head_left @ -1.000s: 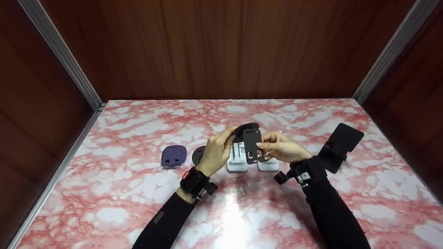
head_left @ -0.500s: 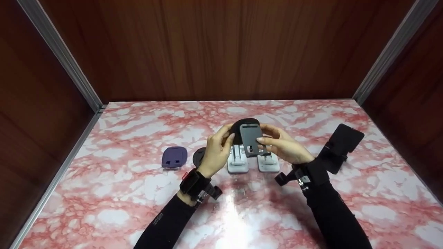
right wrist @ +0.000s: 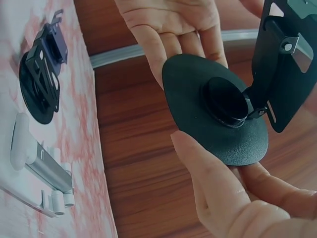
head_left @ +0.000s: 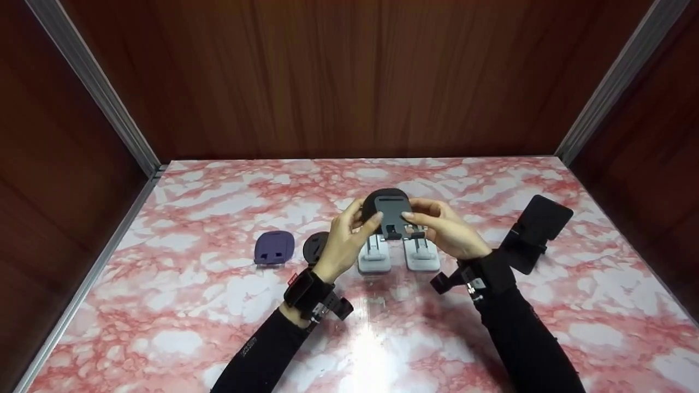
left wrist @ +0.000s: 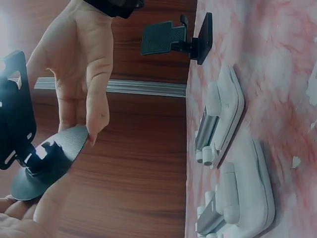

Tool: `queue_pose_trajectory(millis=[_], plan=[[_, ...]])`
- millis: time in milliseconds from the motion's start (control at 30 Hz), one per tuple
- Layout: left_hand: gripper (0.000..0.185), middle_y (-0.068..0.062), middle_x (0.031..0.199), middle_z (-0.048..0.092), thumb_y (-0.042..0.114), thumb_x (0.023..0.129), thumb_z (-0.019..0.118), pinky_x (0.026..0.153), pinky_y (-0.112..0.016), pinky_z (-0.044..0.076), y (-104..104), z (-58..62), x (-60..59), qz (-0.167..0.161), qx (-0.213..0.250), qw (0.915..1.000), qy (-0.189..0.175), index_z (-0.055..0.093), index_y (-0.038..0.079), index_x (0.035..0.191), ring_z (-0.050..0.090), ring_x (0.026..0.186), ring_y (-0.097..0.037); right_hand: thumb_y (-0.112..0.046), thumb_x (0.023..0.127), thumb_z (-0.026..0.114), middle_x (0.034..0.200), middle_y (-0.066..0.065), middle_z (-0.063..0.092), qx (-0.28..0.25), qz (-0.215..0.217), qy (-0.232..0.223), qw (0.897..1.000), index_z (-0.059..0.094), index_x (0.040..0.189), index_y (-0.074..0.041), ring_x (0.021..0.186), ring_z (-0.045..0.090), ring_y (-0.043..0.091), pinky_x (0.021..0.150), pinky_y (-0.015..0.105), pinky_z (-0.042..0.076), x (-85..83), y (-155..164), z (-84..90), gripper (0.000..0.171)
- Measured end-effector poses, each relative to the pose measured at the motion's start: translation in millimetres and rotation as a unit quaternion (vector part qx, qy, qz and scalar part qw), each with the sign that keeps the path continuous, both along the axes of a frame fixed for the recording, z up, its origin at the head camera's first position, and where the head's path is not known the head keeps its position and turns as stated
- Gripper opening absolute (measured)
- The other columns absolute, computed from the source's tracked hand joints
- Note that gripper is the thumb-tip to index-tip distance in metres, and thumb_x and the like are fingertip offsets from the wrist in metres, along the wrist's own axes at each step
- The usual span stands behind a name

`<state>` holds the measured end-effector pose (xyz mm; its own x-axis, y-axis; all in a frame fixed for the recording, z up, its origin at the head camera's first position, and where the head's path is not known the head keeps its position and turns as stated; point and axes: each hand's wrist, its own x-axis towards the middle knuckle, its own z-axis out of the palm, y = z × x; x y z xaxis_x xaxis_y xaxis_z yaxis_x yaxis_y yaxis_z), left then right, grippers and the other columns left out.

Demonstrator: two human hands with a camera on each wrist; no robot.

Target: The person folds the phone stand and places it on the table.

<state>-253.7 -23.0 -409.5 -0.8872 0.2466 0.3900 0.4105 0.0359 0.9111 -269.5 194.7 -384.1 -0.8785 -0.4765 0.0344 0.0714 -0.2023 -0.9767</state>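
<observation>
A black phone stand [head_left: 391,206] with an oval base and a hinged slotted plate is held up above the table between both hands. In the head view, my left hand [head_left: 343,245] grips its left side, thumb at the plate's left edge. My right hand [head_left: 456,232] pinches the right side, its thumb lying against the plate. The right wrist view shows the stand's base [right wrist: 188,94] from its underside, with a round hinge socket in the middle and fingers at both of its edges. Tilted away from the base, the plate [left wrist: 15,109] shows cut-outs in the left wrist view.
Two white folding stands [head_left: 374,263] stand behind and below the held one. To the left lie a purple stand [head_left: 274,247] and a round black stand [head_left: 313,248], partly behind the left hand. Another black stand [head_left: 538,232] stands at the right, near the right forearm.
The stand has turned so its plate faces the head camera more squarely and lies over the base. The left thumb has moved onto the plate's left edge. Both hands still hold it.
</observation>
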Motion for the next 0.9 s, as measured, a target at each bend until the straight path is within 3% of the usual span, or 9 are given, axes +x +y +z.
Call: queue_pose_trajectory(millis=[167,433,900], plan=[[0.04,-0.018,0.116,0.069,0.023,0.093,0.063,0.096,-0.037,0.056,0.4,-0.4,-0.1,-0.007,0.01,0.9995,-0.029,0.058,0.003,0.127,0.067,0.11,-0.024,-0.001,0.095,0.056,0.112,0.004,0.065,0.021,-0.014,0.002,1.0,0.058,0.123,-0.004,0.094,0.065,0.013,0.083,0.025,0.059,1.7,-2.8,0.8,0.028],[0.041,-0.022,0.115,0.066,0.014,0.093,0.062,0.092,-0.037,0.059,-0.8,1.0,-0.7,-0.042,0.067,0.9925,-0.093,0.055,-0.003,0.129,0.067,0.097,-0.015,-0.001,0.094,0.059,0.108,0.003,0.065,0.047,-0.027,0.015,0.998,0.057,0.122,-0.002,0.092,0.065,0.012,0.086,0.029,0.06,4.2,-4.4,3.0,0.028],[0.04,-0.025,0.115,0.068,0.008,0.093,0.059,0.081,-0.031,0.062,-0.5,1.3,-3.3,-0.053,0.078,0.9892,-0.112,0.054,-0.005,0.13,0.07,0.088,-0.012,-0.001,0.092,0.063,0.101,0.004,0.067,0.089,-0.037,0.032,0.995,0.058,0.116,0.0,0.087,0.068,0.015,0.084,0.037,0.062,2.9,-4.4,0.7,0.025]])
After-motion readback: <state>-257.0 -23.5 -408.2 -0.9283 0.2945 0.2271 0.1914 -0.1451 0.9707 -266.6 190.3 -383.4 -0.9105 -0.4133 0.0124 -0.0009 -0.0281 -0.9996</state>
